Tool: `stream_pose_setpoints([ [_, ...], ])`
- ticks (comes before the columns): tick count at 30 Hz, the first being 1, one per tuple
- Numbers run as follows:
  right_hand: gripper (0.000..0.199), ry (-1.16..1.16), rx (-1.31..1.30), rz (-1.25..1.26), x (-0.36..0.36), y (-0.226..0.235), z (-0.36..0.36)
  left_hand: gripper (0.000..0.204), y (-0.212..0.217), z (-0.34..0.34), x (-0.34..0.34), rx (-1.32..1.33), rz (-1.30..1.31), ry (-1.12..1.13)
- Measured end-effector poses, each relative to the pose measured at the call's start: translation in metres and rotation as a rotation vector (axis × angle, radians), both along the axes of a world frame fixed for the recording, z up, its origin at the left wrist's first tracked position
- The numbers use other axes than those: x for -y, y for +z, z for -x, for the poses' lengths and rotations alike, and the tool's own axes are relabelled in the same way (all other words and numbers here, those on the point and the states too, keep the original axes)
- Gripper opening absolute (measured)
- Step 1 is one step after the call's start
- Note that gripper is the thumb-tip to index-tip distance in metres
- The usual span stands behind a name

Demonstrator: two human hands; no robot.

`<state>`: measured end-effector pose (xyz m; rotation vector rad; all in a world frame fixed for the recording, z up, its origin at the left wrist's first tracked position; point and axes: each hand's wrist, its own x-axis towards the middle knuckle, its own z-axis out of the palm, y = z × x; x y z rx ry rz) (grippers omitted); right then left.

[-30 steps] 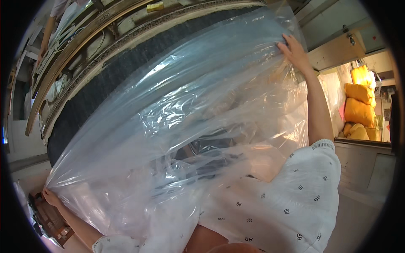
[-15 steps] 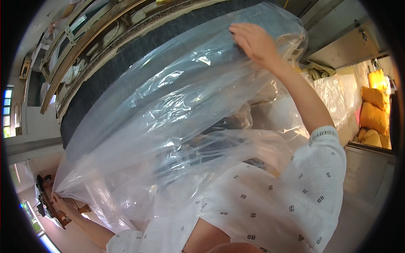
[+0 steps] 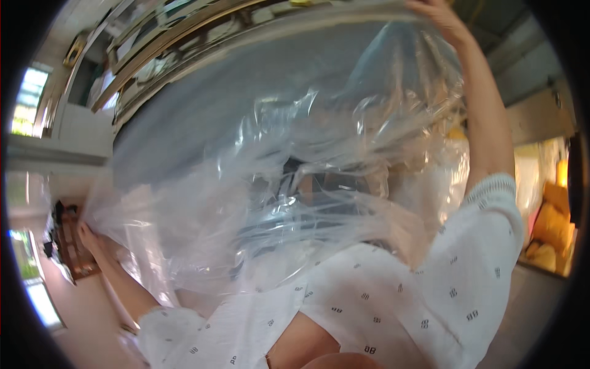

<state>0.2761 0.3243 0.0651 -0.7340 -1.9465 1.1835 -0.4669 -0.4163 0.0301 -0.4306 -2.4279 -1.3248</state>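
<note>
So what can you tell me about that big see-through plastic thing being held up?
The clear plastic sheet looks thin, glossy and heavily creased, catching light in bright streaks. It is stretched wide in front of the person, filling most of the view and blurring the dark surface behind it. The right hand grips its upper edge high up, while the left hand pinches a bunched lower corner. Its loose middle sags in folds towards the white patterned shirt.
</note>
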Motion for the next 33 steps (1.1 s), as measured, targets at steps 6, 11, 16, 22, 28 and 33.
stream_pose_setpoints([
  [6, 0.039, -0.583, 0.364, -0.600, -0.119, -0.025, -0.048, 0.030, 0.001, -0.053, -0.213, -0.564, 0.561, 0.036],
  [11, 0.024, -0.892, 0.257, -0.505, -0.137, -0.160, -0.093, 0.027, -0.091, -0.032, -0.325, -0.232, -0.042, -0.027],
  [16, 0.023, -0.689, 0.215, -0.454, -0.159, -0.139, -0.089, 0.027, -0.094, -0.015, -0.343, -0.155, -0.157, -0.124],
  [22, 0.026, -0.727, 0.303, -0.427, -0.188, -0.147, -0.090, 0.027, -0.090, -0.016, -0.371, -0.100, -0.148, -0.144],
  [28, 0.028, -0.768, 0.336, -0.389, -0.191, -0.142, -0.084, 0.025, -0.081, -0.028, -0.375, -0.092, -0.120, -0.106],
  [33, 0.032, -0.843, 0.431, -0.496, -0.197, -0.137, -0.097, 0.027, -0.085, -0.015, -0.382, -0.021, -0.165, 0.024],
])
